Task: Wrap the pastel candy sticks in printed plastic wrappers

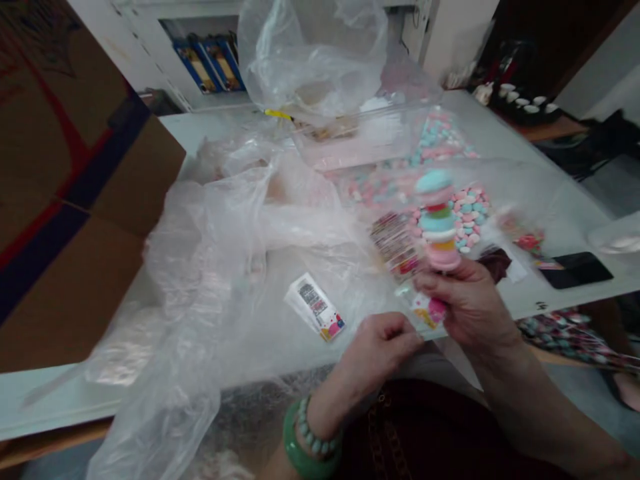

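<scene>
My right hand (467, 300) is closed around the lower end of an upright candy skewer (439, 223), stacked with pink, blue, white, red and yellow pieces. A small printed card (429, 310) hangs by its fingers. Left of it, at the table's front edge, my left hand (383, 343) has its fingers curled; what they hold, if anything, is hidden. Small printed cards (317, 307) lie on clear plastic to the left. Behind the skewer are a heap of pink and blue candies (473, 213) and a stack of patterned strips (394, 243).
Crumpled plastic bags (215, 247) cover the left and middle of the table (545, 193). A large cardboard box (100, 233) stands at the left. At the right lies a black phone (577, 270). A clear bin (350, 140) sits at the back.
</scene>
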Tool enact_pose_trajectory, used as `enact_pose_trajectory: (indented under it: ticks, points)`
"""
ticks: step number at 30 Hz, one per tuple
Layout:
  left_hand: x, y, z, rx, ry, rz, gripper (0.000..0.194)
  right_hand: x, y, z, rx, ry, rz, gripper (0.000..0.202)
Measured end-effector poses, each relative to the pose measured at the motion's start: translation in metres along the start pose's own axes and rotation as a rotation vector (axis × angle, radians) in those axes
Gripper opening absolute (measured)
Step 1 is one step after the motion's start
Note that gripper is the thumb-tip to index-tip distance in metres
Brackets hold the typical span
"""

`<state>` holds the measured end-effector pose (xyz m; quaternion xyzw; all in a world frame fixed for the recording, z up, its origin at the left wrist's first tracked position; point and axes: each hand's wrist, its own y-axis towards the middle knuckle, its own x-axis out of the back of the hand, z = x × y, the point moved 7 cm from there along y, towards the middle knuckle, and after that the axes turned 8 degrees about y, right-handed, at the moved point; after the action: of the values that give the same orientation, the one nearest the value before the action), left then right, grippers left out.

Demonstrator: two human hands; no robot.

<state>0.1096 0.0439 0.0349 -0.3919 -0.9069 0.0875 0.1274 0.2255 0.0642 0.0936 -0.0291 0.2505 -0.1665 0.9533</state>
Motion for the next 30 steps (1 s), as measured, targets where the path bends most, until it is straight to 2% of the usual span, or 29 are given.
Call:
enact_pose_trajectory:
  ticks: [2, 3, 6, 8, 10, 14, 16, 18, 21, 27, 30]
  points:
    - [-0.05, 0.018, -0.018, -0.189, 0.305, 0.212, 0.015, 0.025, 0.003, 0.039, 0.168, -0.003, -0.139, 0.013]
    - [-0.072, 0.028, -0.022, -0.283, 0.478, 0.25, 0.015, 0.035, 0.005, 0.053, 0.2, 0.004, -0.178, 0.015]
    - [-0.124, 0.063, -0.023, -0.576, 0.87, 0.205, 0.027, 0.069, 0.009, 0.074, 0.261, 0.048, -0.356, 0.019]
    - [-0.138, 0.091, -0.013, -0.605, 1.066, 0.04, 0.039, 0.084, 0.011, 0.074, 0.26, 0.061, -0.417, 0.02]
    - [-0.145, 0.113, -0.003, -0.6, 1.183, -0.046, 0.038, 0.094, 0.013, 0.069, 0.239, 0.059, -0.426, 0.02]
    - [-0.154, 0.129, 0.009, -0.655, 1.154, 0.059, 0.028, 0.106, 0.021, 0.054, 0.169, 0.056, -0.419, 0.018]
    - [-0.147, 0.134, 0.013, -0.56, 1.088, 0.064, 0.024, 0.107, 0.025, 0.048, 0.14, 0.069, -0.409, 0.019]
    - [-0.137, 0.138, 0.016, -0.439, 1.014, 0.022, 0.021, 0.107, 0.029, 0.042, 0.123, 0.082, -0.404, 0.02]
    - [-0.132, 0.138, 0.018, -0.374, 0.924, -0.011, 0.022, 0.103, 0.031, 0.03, 0.077, 0.089, -0.382, 0.018]
    - [-0.141, 0.12, 0.021, -0.552, 0.911, 0.13, 0.022, 0.099, 0.031, 0.005, -0.03, 0.118, -0.329, 0.02]
    - [-0.136, 0.124, 0.023, -0.518, 0.861, 0.109, 0.02, 0.098, 0.031, -0.001, -0.039, 0.121, -0.32, 0.02]
